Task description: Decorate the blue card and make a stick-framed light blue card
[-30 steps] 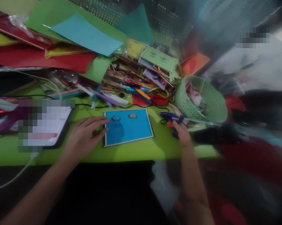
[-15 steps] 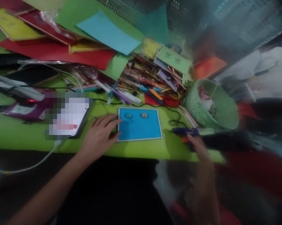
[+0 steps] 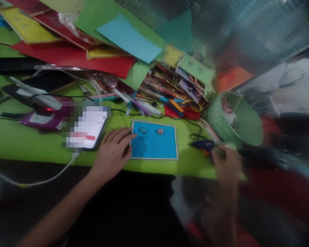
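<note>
A blue card (image 3: 154, 147) with a pale stick border lies on the green table near its front edge. Two small stones, one greenish (image 3: 143, 130) and one pinkish grey (image 3: 160, 131), sit on its upper half. My left hand (image 3: 114, 147) rests at the card's left side, fingers stretched apart, the fingertips over that border. A dark blue glue gun (image 3: 204, 144) is to the right of the card, its nozzle pointing left. My right hand (image 3: 227, 161) has its fingers curled around the gun's rear end; blur hides the exact grip.
A lit phone (image 3: 88, 128) on a white cable and a purple power strip (image 3: 41, 118) are at left. Markers, sticks and a cutter (image 3: 176, 107) pile up behind the card. A green basket (image 3: 236, 133) stands at right. Coloured paper sheets (image 3: 128, 37) cover the back.
My right hand has gone from a finger reaching at the glue gun to fingers curled at its rear. My left hand stays at the card's edge. The view has shifted slightly.
</note>
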